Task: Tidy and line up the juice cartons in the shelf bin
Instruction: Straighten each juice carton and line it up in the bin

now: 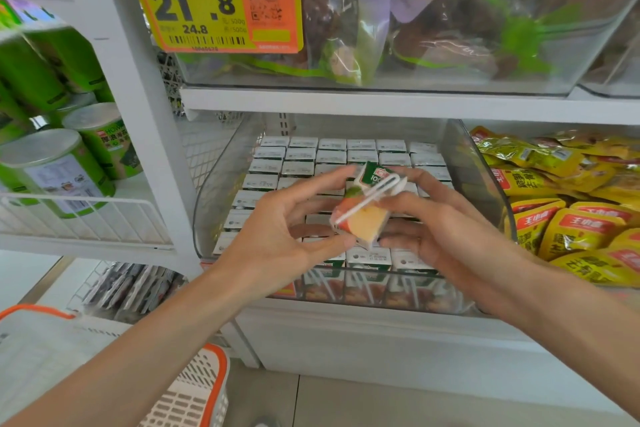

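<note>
Clear plastic bin point(214, 191) at the frame's centre holds upright juice cartons point(332, 156) in rows. Above them a loose carton point(363, 215) is tilted between both hands: the left hand point(277, 236) pinches its lower left end with thumb and spread fingers, the right hand point(450, 232) curls round its right side.

Clear bin point(207, 191) is holding white-topped cartons point(298, 168), standing upright in tidy rows. One orange-and-green carton point(363, 218), straw attached to its side, is tilting above them, lifted clear.
</note>
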A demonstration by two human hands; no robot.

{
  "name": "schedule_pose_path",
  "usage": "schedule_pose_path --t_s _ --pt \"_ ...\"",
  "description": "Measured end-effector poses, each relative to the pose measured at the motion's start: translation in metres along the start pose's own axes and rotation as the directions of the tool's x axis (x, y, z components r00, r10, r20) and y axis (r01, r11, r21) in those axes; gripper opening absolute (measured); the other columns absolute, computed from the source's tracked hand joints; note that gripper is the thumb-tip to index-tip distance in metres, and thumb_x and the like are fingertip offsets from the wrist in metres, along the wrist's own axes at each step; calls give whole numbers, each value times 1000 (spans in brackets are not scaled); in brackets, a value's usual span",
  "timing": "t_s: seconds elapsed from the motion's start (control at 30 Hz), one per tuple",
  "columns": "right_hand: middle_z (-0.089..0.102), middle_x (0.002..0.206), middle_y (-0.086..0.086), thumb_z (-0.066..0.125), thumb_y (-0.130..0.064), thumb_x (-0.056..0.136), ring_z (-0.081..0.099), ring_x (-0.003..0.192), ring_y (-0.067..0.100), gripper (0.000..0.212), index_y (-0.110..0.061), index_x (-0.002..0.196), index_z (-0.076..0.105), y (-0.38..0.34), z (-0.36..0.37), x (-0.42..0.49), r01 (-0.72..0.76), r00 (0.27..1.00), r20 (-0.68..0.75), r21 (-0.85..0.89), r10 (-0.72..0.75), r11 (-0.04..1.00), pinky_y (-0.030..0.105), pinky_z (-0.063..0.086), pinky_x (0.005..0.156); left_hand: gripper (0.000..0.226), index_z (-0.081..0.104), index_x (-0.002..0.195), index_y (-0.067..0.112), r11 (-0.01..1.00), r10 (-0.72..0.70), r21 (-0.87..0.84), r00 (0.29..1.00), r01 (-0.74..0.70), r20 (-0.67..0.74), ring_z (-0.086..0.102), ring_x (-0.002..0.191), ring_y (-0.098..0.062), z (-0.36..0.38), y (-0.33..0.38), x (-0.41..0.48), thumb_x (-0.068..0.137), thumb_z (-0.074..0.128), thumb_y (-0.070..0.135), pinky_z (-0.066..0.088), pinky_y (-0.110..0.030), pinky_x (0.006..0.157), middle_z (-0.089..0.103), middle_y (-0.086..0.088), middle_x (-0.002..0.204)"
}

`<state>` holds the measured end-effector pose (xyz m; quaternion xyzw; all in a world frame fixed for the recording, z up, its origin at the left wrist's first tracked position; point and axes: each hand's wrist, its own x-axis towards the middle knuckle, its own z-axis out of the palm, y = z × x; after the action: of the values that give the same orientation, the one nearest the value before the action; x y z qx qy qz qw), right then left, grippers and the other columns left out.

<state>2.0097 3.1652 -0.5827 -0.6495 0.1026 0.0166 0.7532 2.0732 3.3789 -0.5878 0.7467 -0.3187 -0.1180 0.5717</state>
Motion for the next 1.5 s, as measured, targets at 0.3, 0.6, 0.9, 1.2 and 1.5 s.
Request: schedule_pose_path --t_s 0.3,0.6,0.9,1.2,1.5 --pt "75 117 -2 87 -17 86 73 110 15 49 -24 129 63 -7 -11 -8 378 926 180 -445 -333 812 33 60 96 50 70 117 44 993 39 115 994 -26 -106 67 108 10 13 -2 11 78 90 20 51 -7 89 74 32 111" --pt "70 103 -31 81 -32 91 65 99 -5 45 -35 132 63 -37 -43 -10 354 854 146 -867 -500 350 12 49 81 64 58 139 41 968 38 251 996 -18 -76 58 121 7 34 -13 26 85 86 19 54 -19 98 61 20 136" --pt "62 128 6 81 -17 91 59 122 31 47 -17 136 66 -55 -61 1 207 900 180 -978 -397 26 37 45 95 43 67 130 32 959 65 279 995 -40 -81 62 110 4 42 -14 31 95 74 8 52 -14 89 68 21 114" --pt "66 128 8 84 -21 90 64 124 29 54 -16 140 65 -60 -69 4 174 920 128 -980 -369 93 45 54 103 41 69 119 39 964 77 261 995 -56 -71 63 108 5 49 -16 36 94 74 7 52 -13 88 71 24 108" --pt "66 123 12 80 -22 93 62 119 37 44 -12 134 66 -64 -73 8 169 932 171 -985 -320 -32 50 53 95 40 71 114 42 963 90 260 994 -72 -56 65 108 5 49 -18 38 94 75 8 53 -15 87 72 28 105"
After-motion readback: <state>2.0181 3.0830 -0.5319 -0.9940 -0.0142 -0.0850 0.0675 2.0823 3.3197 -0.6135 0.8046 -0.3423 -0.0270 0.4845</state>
